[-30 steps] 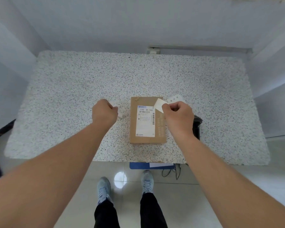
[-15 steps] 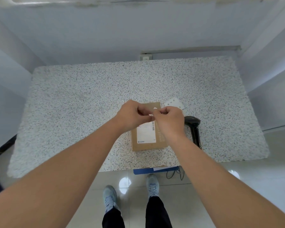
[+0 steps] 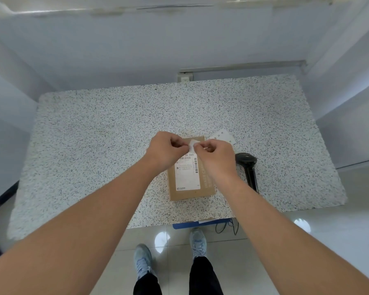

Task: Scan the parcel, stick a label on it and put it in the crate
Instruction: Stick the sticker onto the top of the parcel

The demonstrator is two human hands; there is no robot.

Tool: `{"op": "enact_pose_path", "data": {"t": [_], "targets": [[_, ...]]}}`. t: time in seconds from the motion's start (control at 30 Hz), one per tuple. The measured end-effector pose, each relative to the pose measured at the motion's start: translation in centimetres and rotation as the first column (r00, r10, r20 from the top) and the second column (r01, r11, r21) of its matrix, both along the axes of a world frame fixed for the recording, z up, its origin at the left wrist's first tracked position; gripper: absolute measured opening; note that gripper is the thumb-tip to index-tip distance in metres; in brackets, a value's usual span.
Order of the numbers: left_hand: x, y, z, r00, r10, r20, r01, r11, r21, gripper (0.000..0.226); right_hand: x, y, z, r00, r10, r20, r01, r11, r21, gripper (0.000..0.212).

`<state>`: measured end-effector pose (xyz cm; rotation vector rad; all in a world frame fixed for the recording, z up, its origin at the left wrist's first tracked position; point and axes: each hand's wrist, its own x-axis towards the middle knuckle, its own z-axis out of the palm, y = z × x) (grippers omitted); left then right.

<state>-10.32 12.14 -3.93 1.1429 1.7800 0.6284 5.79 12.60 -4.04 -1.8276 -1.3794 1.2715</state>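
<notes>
Parcel point(image 3: 190, 184) lies flat on the speckled table point(image 3: 94, 135), near the front edge, its far end hidden under both hands. Left hand point(image 3: 164, 150) and right hand point(image 3: 216, 158) meet above it, fingertips pinching a small white label point(image 3: 192, 144) between them. Just right of the box rests a black scanner point(image 3: 248, 167), and a white paper slip point(image 3: 222, 137) lies beyond the right hand. A blue crate point(image 3: 183, 225) edge peeks from under the table (mostly hidden). Half a second ago the hands were already together; a second ago the left hand was off to the side. The shipping sticker point(image 3: 188, 175) shows "05 065" and a barcode; the smaller print is unreadable.
</notes>
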Motion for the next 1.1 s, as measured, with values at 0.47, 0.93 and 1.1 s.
{"op": "enact_pose_path", "data": {"t": [0.47, 0.93, 1.1], "targets": [[-0.8, 0.8, -3.2, 0.914, 0.312, 0.260, -0.278, 0.947, -0.161, 0.006, 0.7, 1.6, -3.8, 0.995, -0.064, 0.079, 0.066, 0.998, -0.022, 0.012], [-0.8, 3.0, -6.5, 0.937, 0.348, 0.024, -0.341, 0.930, -0.137, 0.013, -0.4, 4.8, -7.2, 0.984, 0.065, 0.169, -0.068, 0.998, 0.013, 0.012], [-0.3, 3.9, -7.1, 0.964, 0.166, -0.207, -0.189, 0.977, -0.094, 0.012, -0.4, 5.2, -8.1, 0.955, 0.141, 0.260, -0.151, 0.988, 0.021, 0.010]]}}
